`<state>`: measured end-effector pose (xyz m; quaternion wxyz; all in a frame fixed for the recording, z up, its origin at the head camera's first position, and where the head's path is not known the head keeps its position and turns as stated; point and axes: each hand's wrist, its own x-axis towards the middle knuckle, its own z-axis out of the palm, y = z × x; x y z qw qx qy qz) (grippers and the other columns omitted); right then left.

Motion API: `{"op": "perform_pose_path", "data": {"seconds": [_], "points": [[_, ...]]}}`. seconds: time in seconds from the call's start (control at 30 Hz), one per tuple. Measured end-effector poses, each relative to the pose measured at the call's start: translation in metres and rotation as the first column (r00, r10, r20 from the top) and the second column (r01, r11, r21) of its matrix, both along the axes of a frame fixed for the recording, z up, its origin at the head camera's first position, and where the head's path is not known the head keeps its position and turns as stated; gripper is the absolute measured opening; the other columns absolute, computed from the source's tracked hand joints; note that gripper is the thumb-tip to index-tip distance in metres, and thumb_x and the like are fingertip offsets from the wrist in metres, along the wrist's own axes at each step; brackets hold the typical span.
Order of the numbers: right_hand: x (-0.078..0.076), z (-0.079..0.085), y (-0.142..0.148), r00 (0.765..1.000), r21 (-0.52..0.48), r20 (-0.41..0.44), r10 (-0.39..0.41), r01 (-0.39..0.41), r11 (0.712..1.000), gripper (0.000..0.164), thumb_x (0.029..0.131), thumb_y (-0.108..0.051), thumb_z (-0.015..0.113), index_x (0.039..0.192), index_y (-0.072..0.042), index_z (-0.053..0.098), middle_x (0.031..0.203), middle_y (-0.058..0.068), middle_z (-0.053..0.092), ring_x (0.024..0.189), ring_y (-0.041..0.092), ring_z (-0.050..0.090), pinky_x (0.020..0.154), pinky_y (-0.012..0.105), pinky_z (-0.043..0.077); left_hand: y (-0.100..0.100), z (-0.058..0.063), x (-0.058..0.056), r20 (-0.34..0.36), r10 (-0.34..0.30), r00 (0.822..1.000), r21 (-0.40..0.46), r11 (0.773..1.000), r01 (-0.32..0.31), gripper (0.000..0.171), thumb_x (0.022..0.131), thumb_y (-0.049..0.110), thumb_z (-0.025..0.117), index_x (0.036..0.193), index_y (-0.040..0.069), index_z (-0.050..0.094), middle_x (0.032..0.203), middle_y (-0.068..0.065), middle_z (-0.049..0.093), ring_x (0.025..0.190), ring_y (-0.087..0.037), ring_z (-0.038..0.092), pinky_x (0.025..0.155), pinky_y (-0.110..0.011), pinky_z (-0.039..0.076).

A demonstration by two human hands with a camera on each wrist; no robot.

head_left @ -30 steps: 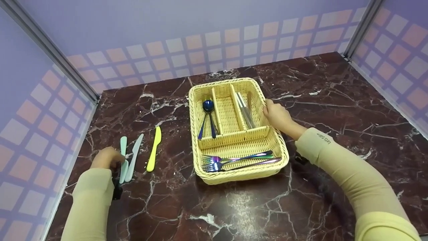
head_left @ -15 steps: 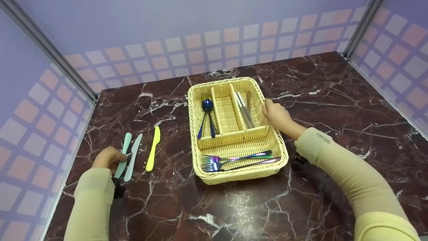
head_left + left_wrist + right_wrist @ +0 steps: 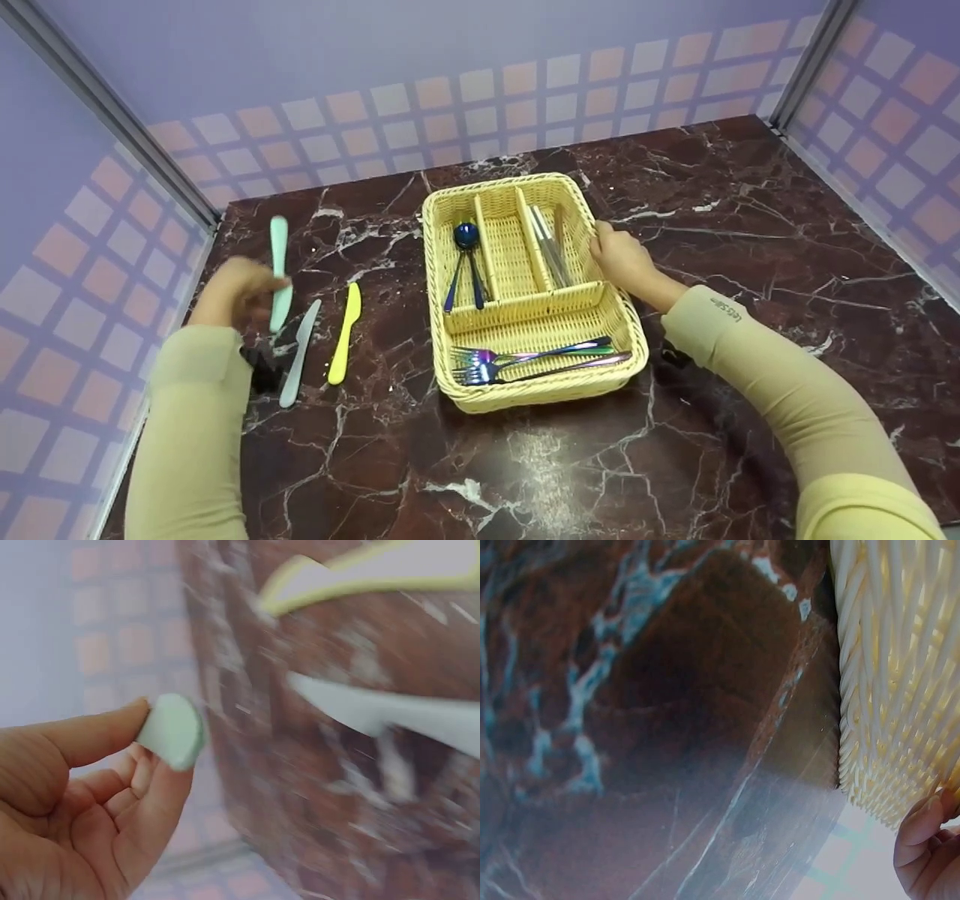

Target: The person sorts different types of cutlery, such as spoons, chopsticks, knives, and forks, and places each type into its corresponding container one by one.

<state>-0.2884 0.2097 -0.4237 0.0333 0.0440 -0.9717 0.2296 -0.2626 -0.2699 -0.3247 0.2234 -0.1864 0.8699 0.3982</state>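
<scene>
Between thumb and fingers my left hand [image 3: 236, 289] pinches a mint-green table knife [image 3: 279, 251], raised off the table; the left wrist view shows it end-on [image 3: 174, 731]. A pale blue-white knife [image 3: 300, 356] and a yellow knife [image 3: 345, 334] lie to its right on the table. My right hand [image 3: 624, 259] grips the right rim of a cream wicker cutlery basket [image 3: 544, 397]. Only part of that hand shows in the right wrist view, at the basket's woven side [image 3: 900, 690].
Inside the basket, dark blue spoons [image 3: 466, 236] lie in the left compartment, silver-and-white utensils [image 3: 551, 247] in the right one, and iridescent forks [image 3: 540, 360] in the front one. The middle compartment [image 3: 514, 247] shows bare wicker. Patterned walls enclose the marbled table [image 3: 360, 472].
My left hand has lifted the mint-green knife from beside the pale knife and carried it away from me, towards the back. The right hand and the basket have stayed put.
</scene>
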Motion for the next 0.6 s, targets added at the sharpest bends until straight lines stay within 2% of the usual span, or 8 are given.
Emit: {"op": "perform_pose_path", "data": {"seconds": [0.17, 0.3, 0.47, 0.6], "points": [[0.001, 0.0, 0.001, 1.0, -0.004, 0.0, -0.006, 0.006, 1.0, 0.036, 0.096, -0.019, 0.032, 0.122, 0.005, 0.044, 0.097, 0.034, 0.058, 0.087, 0.048, 0.058, 0.069, 0.059, 0.045, 0.055, 0.029, -0.014, -0.132, 0.025, 0.991, 0.048, 0.999, -0.019, 0.033, 0.089, 0.014, 0.058, 0.113, -0.007, 0.05, 0.079, -0.003, 0.056, 0.06, -0.01, 0.055, 0.064, -0.023, 0.052], [0.001, 0.0, 0.001, 1.0, 0.0, -0.004, -0.004, 0.004, 1.0, 0.033, 0.096, -0.018, 0.032, 0.116, 0.005, 0.045, 0.092, 0.034, 0.059, 0.082, 0.048, 0.059, 0.065, 0.059, 0.044, 0.111, 0.041, -0.027, -0.176, 0.024, 0.984, 0.112, 0.994, -0.004, 0.035, 0.089, 0.014, 0.059, 0.116, -0.006, 0.05, 0.089, -0.007, 0.055, 0.063, -0.011, 0.057, 0.067, -0.023, 0.053], [0.001, 0.0, 0.001, 1.0, 0.002, -0.009, -0.005, 0.005, 1.0, 0.034, 0.096, -0.018, 0.032, 0.117, 0.005, 0.045, 0.092, 0.034, 0.059, 0.081, 0.048, 0.059, 0.065, 0.059, 0.044, 0.178, 0.041, -0.041, -0.191, 0.023, 0.981, 0.178, 0.984, 0.012, 0.031, 0.088, 0.007, 0.057, 0.116, -0.004, 0.049, 0.09, -0.009, 0.056, 0.064, -0.015, 0.058, 0.066, -0.025, 0.055], [0.001, 0.0, 0.0, 1.0, -0.004, -0.008, -0.006, 0.006, 1.0, 0.036, 0.096, -0.019, 0.032, 0.12, 0.004, 0.044, 0.094, 0.034, 0.059, 0.084, 0.048, 0.059, 0.067, 0.059, 0.044, 0.221, 0.028, -0.045, -0.214, 0.003, 0.977, 0.156, 0.987, 0.031, 0.028, 0.085, 0.002, 0.057, 0.111, -0.003, 0.048, 0.076, -0.008, 0.055, 0.05, -0.014, 0.056, 0.054, -0.024, 0.054]]}}
